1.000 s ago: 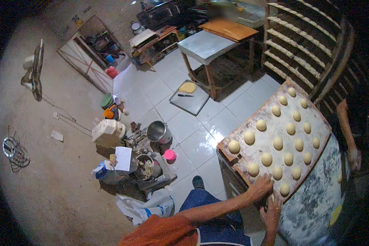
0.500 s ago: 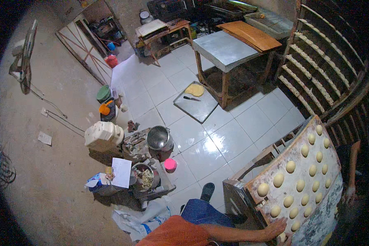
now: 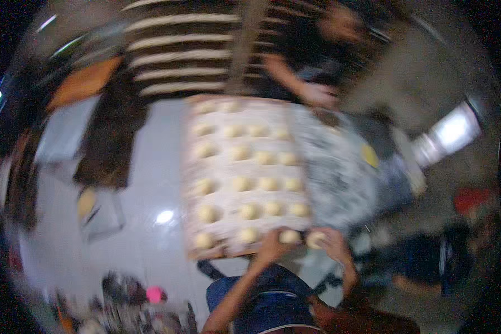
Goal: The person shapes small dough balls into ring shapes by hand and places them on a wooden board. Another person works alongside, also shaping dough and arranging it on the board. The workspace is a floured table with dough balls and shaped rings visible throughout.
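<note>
Pale round dough balls (image 3: 249, 210) stand in rows on a floured wooden board (image 3: 222, 167) in front of me. At the board's near right corner my left hand (image 3: 273, 245) curls round a dough ball (image 3: 289, 237). Just right of it, over the near edge, my right hand (image 3: 334, 243) holds another dough ball (image 3: 316, 240) at its fingers. Motion blur smears both hands, so finger details are faint. Some space separates the two hands.
Right of the board lies a floured dark work surface (image 3: 339, 167) with a yellow piece (image 3: 369, 156) on it. Across the table a person's hand (image 3: 320, 96) reaches in. Racks of trays (image 3: 183, 53) stand behind. A sheet pan (image 3: 103, 217) lies on the floor at left.
My view has swung right, bringing the board to the middle and the other person into fuller view. My right hand, mostly cut off before, now shows with a dough ball.
</note>
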